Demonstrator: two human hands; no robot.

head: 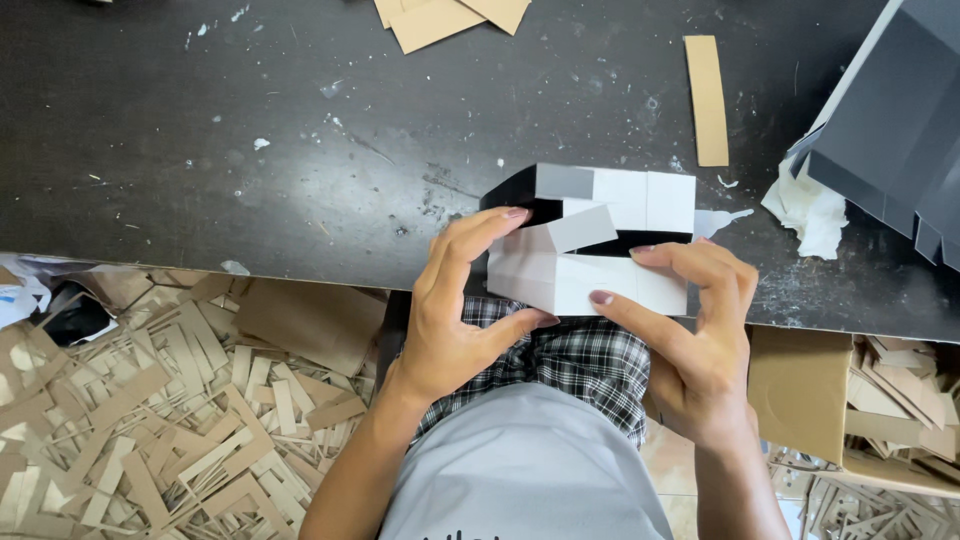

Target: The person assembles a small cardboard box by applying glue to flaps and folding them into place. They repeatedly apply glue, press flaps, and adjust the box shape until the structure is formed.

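White box (600, 240) open, inside black; both hands (455, 310) gripping

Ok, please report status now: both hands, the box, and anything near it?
Left hand and right hand both grip the white-and-black box at the table edge. One flap folded inward. Brown cardboard strip and crumpled paper nearby, not touching.

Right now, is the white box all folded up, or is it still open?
Still open. The white box has a flap sticking up loose over a dark gap, and the left hand and right hand grip its sides.
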